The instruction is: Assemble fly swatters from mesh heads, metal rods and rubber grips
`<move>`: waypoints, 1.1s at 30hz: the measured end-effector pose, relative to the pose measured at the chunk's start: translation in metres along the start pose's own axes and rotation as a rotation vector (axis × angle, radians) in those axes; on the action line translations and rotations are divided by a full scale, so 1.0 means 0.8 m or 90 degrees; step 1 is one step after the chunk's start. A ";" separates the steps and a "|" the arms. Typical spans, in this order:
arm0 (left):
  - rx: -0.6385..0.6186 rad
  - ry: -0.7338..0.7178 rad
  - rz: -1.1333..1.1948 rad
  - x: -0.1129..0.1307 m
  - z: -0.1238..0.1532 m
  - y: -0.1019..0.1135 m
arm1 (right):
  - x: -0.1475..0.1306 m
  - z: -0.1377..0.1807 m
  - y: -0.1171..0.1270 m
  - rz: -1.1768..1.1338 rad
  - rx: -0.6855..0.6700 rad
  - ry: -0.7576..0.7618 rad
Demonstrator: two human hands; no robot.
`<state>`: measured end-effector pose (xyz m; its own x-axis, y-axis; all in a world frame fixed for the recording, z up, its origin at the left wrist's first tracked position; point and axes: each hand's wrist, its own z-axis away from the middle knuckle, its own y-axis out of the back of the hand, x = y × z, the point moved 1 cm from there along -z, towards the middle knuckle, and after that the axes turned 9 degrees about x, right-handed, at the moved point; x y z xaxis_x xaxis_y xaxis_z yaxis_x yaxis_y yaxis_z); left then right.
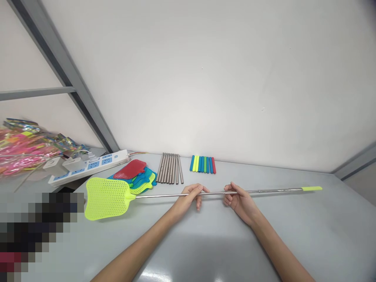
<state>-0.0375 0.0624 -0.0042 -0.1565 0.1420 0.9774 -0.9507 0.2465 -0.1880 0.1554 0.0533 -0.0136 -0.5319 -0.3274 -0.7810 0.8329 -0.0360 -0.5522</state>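
Observation:
A long fly swatter (107, 199) stretches across the table in front of me, its yellow-green mesh head at the left. Its thin metal rod (164, 195) is drawn out long and ends at the right in a yellow-green grip (311, 188). My left hand (188, 199) is closed around the rod left of its middle, thumb over the metal. Farther right, my right hand (243, 201) holds the same rod between thumb and curled fingers. A gap of bare rod separates the hands.
Behind the swatter lie a pile of coloured swatter heads (131, 171), a row of metal rods (169, 168) and several coloured grips (202, 164). A power strip (98, 165) with plugs and plastic-wrapped goods (29, 150) are at left. A wall (220, 78) rises behind; the lower left is pixelated.

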 end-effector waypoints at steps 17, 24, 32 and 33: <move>0.121 -0.062 0.120 0.008 -0.011 0.034 | -0.017 -0.007 0.033 -0.077 0.142 0.099; 0.022 -0.021 0.075 0.006 -0.005 0.022 | -0.018 -0.001 0.020 -0.119 0.069 0.115; -0.113 0.033 -0.017 0.000 0.005 0.006 | 0.010 0.009 -0.017 0.059 -0.026 0.047; -0.120 0.036 -0.029 -0.001 0.004 0.007 | 0.012 0.010 -0.019 0.065 -0.034 0.050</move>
<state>-0.0434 0.0603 -0.0054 -0.0948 0.1790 0.9793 -0.8888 0.4278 -0.1642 0.1392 0.0433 -0.0103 -0.4567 -0.2518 -0.8533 0.8752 0.0450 -0.4817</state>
